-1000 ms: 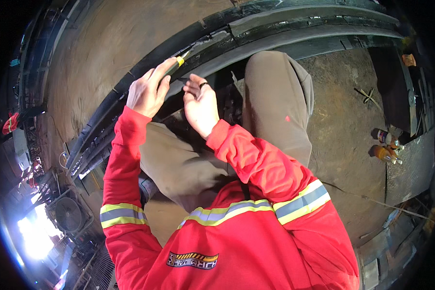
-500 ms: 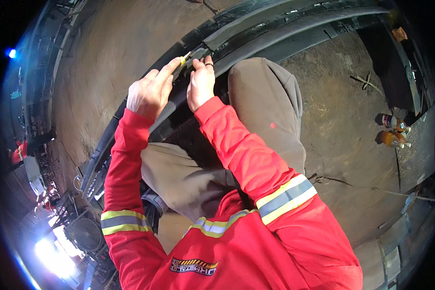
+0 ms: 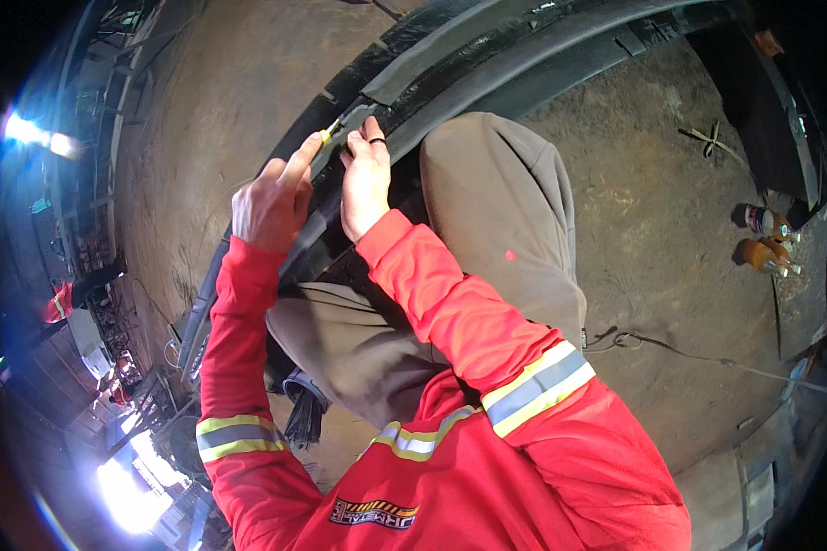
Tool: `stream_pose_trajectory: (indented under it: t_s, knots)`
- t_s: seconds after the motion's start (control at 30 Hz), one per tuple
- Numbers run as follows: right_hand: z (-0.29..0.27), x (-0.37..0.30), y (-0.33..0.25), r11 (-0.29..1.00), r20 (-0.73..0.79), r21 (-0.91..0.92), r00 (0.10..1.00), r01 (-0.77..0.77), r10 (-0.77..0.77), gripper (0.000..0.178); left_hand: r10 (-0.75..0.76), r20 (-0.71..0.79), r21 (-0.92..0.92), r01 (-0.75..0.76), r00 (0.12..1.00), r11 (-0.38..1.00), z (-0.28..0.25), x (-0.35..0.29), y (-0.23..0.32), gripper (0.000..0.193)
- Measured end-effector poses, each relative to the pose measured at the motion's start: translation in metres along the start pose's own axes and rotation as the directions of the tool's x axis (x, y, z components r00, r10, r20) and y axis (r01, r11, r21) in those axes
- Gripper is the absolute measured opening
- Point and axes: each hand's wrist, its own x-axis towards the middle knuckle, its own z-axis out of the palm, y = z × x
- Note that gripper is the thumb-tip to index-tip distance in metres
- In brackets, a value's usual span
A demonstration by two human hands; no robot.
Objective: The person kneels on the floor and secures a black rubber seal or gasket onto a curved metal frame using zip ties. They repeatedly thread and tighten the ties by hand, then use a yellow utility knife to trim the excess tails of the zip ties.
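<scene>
My left hand [image 3: 271, 204] is closed round a small yellow-handled tool [image 3: 325, 136] with a thin pale tip; its exact kind is too small to tell. The tip points at a grey edge of a long dark metal beam [image 3: 515, 78], which curves across my front. Close beside it on the right, my right hand [image 3: 366, 179], with a dark ring on one finger, rests along the beam. Its fingers are stretched forward, touching the grey surface near the tip; the underside of that hand is hidden.
My bent knees [image 3: 496, 193] flank the beam. A container with thin black rods [image 3: 305, 413] stands by my left leg. At the right are bottles [image 3: 770, 255], crossed strips [image 3: 708, 140] and a cord [image 3: 680, 354]. Bright light and another person's red sleeve [image 3: 60, 303] show at far left.
The view has shifted slightly, so both hands and the beam sit lower and further left. Against the beam, the hands and the yellow-handled tool have hardly moved.
</scene>
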Motion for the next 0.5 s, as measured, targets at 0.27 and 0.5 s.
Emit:
stream_pose_trajectory:
  t_s: [0.27,0.5]
  knots:
    - [-0.007,0.007,0.009,0.996,-0.026,-0.085,1.0,0.015,-0.017,0.059,0.041,0.012,0.155,-0.043,0.999,0.987,-0.003,0.001,0.012,0.051]
    - [0.003,-0.001,-0.003,0.998,-0.047,-0.042,0.998,-0.047,0.045,0.057,0.026,0.126,0.263,-0.059,0.992,0.963,-0.002,0.008,0.013,0.051]
